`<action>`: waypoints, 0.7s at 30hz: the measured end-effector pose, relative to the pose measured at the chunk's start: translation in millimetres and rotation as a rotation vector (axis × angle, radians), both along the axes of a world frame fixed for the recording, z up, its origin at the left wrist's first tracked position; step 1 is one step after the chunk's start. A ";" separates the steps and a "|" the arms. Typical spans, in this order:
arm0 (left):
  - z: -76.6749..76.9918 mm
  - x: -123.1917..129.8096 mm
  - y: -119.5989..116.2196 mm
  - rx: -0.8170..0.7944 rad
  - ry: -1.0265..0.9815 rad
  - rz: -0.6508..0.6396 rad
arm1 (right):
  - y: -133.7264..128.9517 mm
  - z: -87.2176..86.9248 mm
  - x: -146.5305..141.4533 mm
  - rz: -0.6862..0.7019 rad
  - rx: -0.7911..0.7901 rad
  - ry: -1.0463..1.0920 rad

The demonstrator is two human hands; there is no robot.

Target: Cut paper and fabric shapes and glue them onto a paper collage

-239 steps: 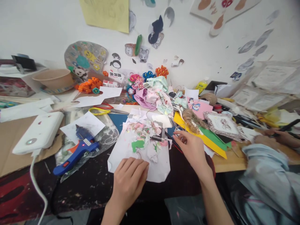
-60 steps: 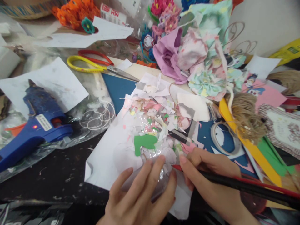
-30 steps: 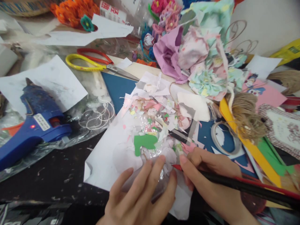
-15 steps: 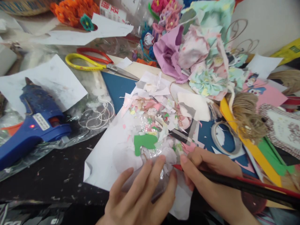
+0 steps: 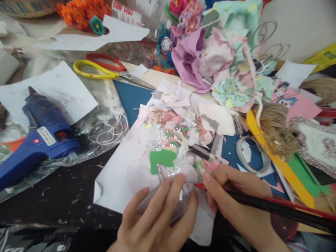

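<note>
My left hand (image 5: 154, 220) rests, fingers spread wide, at six o'clock of the white paper (image 5: 115, 178), which carries many scraps (image 5: 162, 159). At four o'clock my right hand (image 5: 243, 197) holds narrowly a red-tipped pen (image 5: 262, 204); whether its tip touches, I cannot tell. Glue gun (image 5: 47, 134) lies at nine.

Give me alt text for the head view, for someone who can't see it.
The left hand spreads over a white sheet strewn with paper scraps; the right hand holds a red-tipped black tool, its tip near the left hand. A blue glue gun lies to the left, scissors farther back.
</note>
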State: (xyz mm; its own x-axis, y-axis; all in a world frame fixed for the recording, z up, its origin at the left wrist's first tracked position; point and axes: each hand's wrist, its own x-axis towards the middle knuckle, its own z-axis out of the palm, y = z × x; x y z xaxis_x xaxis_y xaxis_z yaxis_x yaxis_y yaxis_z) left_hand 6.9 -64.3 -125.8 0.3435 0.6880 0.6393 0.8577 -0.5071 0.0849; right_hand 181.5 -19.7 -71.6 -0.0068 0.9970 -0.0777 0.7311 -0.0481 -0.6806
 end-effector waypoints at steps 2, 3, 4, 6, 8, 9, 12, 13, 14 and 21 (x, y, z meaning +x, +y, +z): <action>0.0 0.0 0.2 0.001 0.000 -0.003 | 0.2 1.1 -1.4 0.000 0.002 0.005; 0.2 0.2 0.2 0.002 0.001 -0.007 | 0.2 1.5 -1.9 -0.006 -0.002 0.003; 0.4 0.6 0.0 0.000 0.000 -0.009 | 0.1 1.8 -2.1 -0.011 -0.007 0.001; 1.0 2.0 -0.9 -0.013 -0.009 0.003 | 0.0 2.0 -2.0 -0.008 -0.016 -0.001; 1.6 3.7 -2.0 -0.024 -0.028 0.023 | 0.1 1.7 -1.3 0.008 -0.016 -0.008; 1.9 4.3 -2.5 -0.026 -0.038 0.032 | 0.3 1.5 -0.9 0.014 -0.015 -0.014; 2.1 4.4 -2.8 -0.023 -0.043 0.033 | 1.1 0.5 0.0 0.030 -0.015 -0.021; 2.0 3.9 -2.6 -0.017 -0.035 0.025 | 1.3 0.2 0.1 0.038 -0.014 -0.015; 1.9 3.3 -2.3 -0.011 -0.022 0.014 | 1.5 0.0 0.1 0.045 -0.012 -0.005; 0.2 0.9 -1.4 -0.009 -0.018 0.014 | 1.3 0.4 -1.3 0.036 -0.019 0.023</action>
